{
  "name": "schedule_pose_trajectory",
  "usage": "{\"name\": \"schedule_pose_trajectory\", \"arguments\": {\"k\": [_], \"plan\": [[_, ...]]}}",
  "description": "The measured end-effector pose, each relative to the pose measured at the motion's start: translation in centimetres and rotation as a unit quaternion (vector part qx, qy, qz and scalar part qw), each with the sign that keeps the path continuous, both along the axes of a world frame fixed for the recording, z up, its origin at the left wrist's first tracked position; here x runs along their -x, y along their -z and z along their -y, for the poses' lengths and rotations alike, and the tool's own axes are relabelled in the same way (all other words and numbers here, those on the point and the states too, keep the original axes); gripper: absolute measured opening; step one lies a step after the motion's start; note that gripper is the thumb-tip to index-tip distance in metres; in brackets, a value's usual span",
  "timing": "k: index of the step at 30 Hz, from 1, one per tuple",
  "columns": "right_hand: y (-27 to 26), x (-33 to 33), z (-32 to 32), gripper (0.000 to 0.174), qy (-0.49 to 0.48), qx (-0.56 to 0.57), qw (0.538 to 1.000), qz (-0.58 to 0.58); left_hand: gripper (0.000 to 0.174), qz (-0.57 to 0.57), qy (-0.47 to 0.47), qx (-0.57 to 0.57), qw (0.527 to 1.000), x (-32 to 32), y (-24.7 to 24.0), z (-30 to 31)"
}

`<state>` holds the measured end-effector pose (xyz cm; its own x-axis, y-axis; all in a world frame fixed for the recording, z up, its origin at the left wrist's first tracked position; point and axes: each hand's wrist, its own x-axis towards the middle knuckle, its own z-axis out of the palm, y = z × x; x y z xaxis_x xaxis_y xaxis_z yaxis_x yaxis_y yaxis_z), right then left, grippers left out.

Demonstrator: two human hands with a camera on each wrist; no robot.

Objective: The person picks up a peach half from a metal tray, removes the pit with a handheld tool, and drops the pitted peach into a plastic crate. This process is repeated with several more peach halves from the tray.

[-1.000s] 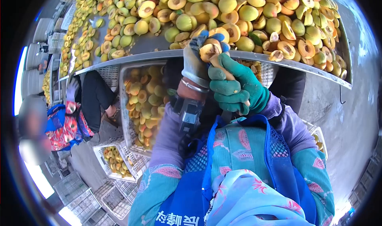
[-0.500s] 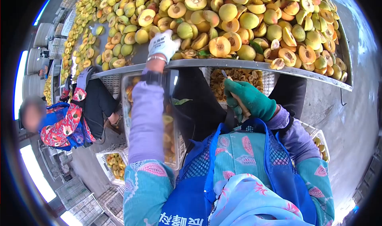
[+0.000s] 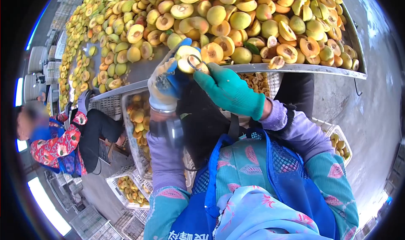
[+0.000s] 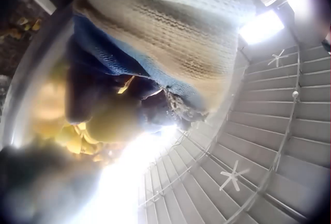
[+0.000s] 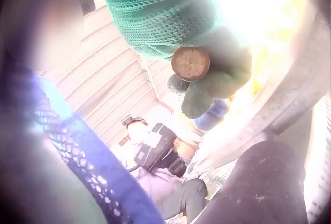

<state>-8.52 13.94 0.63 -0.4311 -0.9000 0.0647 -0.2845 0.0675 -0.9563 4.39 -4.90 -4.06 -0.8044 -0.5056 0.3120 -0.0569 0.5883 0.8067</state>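
Observation:
In the head view my left hand (image 3: 165,86), in a white glove with blue fingers, holds a cut peach (image 3: 184,53) just in front of the table's near edge. Its pale yellow cut flesh faces up. My right hand (image 3: 231,91), in a green glove, grips a pitting tool whose dark metal loop (image 3: 193,61) lies over the cut peach. The round end of its wooden handle (image 5: 190,64) sticks out of the green fist in the right wrist view. In the left wrist view the peach (image 4: 115,120) is blurred below the glove's blue fingers.
A metal-rimmed table (image 3: 295,69) bears a heap of halved peaches (image 3: 240,20). Under it stand a crate of peaches (image 3: 138,113) and a crate of brownish scraps (image 3: 258,82). More crates (image 3: 128,189) stand to the left, near another seated person (image 3: 63,143) in a red floral top.
My left hand reached to the heap half a second ago, then came back with a peach. My right hand rose from near the lap, bringing the tool's loop to the peach.

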Motion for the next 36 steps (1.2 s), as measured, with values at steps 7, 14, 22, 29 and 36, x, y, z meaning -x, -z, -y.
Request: {"name": "schedule_pose_trajectory", "arguments": {"k": [7,14,22,29,36], "plan": [[0.7,0.1,-0.6,0.041,0.031,0.006,0.998,0.049,0.039,-0.162,0.093,-0.543,0.819,3.9,-5.3,-6.0],[0.6,-0.1,-1.0,0.045,0.014,-0.018,0.993,0.116,0.025,-0.132,-0.028,-0.427,0.894,5.6,-5.1,-6.9],[-1.8,-0.5,-2.3,0.048,0.01,-0.122,0.925,0.359,0.027,-0.151,-0.032,-0.39,0.908,7.0,-3.4,-8.3],[-0.2,-0.4,-3.3,0.044,-0.026,-0.132,0.909,0.394,0.042,0.046,0.025,-0.482,0.875,6.8,-4.7,-7.7],[0.9,-0.3,-3.4,0.04,-0.201,-0.007,0.528,0.825,0.04,-0.084,0.026,-0.714,0.695,6.9,-3.0,-9.0]]}}
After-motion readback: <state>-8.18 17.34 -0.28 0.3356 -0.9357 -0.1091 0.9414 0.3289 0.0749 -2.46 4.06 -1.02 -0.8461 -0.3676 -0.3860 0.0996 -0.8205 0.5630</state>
